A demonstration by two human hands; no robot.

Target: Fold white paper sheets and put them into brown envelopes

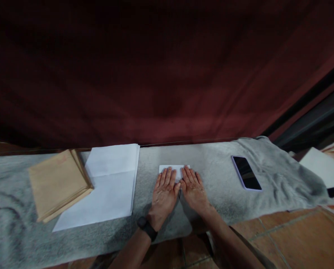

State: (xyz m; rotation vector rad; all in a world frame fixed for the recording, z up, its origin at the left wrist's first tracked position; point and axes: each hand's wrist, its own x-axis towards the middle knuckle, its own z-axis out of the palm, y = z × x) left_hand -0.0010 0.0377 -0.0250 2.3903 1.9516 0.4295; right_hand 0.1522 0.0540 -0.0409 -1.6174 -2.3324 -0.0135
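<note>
A small folded white paper (176, 169) lies on the grey cloth (212, 179) in the middle. My left hand (164, 194) and my right hand (194, 189) both lie flat on it, side by side, with fingers stretched forward and thumbs nearly touching. The hands cover most of the paper; only its far edge shows. A dark band sits on my left wrist.
A stack of white sheets (105, 185) lies to the left, partly under a pile of brown envelopes (57, 183). A dark phone (246, 172) rests face up to the right. A dark red curtain (167, 74) hangs behind. Tiled floor (296, 239) shows at lower right.
</note>
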